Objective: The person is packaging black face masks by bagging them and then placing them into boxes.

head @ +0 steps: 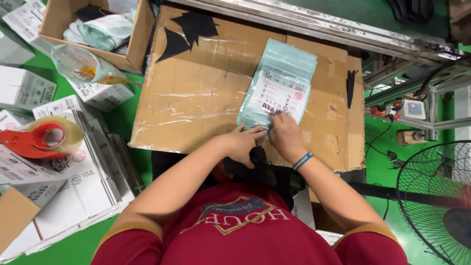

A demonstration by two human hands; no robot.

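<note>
Just beyond both hands, the pale-green pouch [278, 83] runs lengthwise toward twelve o'clock on the cardboard tabletop [196, 93]; right hand [286, 138] fingers pinch its near edge, left hand [243, 144] fingers rest half-curled beside it.

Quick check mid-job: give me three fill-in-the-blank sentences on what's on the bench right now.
1. Both hands, left hand and right hand, touch the near end of the pale teal plastic pouch, which lies on a sheet of ____.
2. The right wrist wears a blue and ____ band.
3. The tape dispenser at left is ____.

Missing: cardboard; yellow; red
</note>
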